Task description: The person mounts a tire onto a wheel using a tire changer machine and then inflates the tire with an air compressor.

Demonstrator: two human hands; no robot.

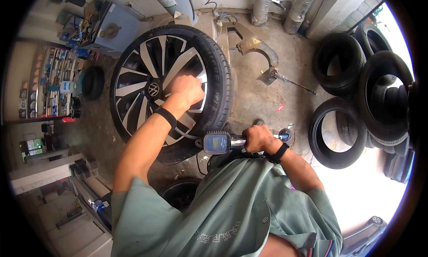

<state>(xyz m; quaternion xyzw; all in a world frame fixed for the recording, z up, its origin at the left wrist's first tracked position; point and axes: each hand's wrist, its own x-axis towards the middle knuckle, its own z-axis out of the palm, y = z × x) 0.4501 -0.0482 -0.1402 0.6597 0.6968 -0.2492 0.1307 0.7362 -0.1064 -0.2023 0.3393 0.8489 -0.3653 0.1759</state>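
Note:
A wheel with a black tyre (219, 74) and black-and-silver spokes stands in front of me on the left. My left hand (187, 88) is closed over the outer part of its spokes, near the rim. Its fingertips are hidden, so whatever they grip cannot be made out. My right hand (258, 138) wraps around the handle of a tyre inflator close to my waist. The inflator's square blue digital gauge (216, 143) faces up beside the tyre's lower edge. From the gauge, a thin hose (185, 134) runs toward the wheel and passes behind my left wrist.
Several loose tyres (337, 133) are piled at the right. A metal machine arm with a curved end (263, 49) lies beyond the wheel. At the far left stand a blue-grey cabinet (109, 32) and stocked shelves (55, 81). Another black wheel (182, 192) is partly hidden beside my shirt.

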